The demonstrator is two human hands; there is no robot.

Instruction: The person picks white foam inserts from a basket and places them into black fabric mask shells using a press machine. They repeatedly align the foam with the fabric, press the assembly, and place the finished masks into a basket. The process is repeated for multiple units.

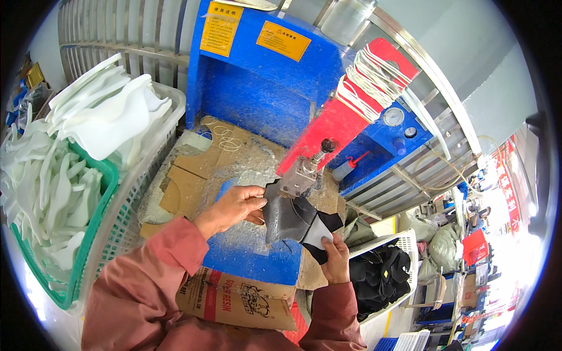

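A flexible black and grey piece that looks like a shoe upper (288, 221) lies beneath the metal head (300, 178) of a red machine arm (342, 111). My left hand (229, 209) is at its left edge, thumb and fingers closed together on the rim. At the lower right, my right hand (336, 261) pinches the piece by its light grey part, thumb on top. The metal head covers the piece's far edge. Below it is a blue work surface (252, 257), dusted with pale scraps.
At left, thin white curved pieces (117, 111) fill a white basket (146, 161) and a green basket (76, 281). Black pieces (380, 278) fill a white crate (412, 240) at right. A blue machine housing (252, 99) stands behind; a cardboard box (234, 301) is in front.
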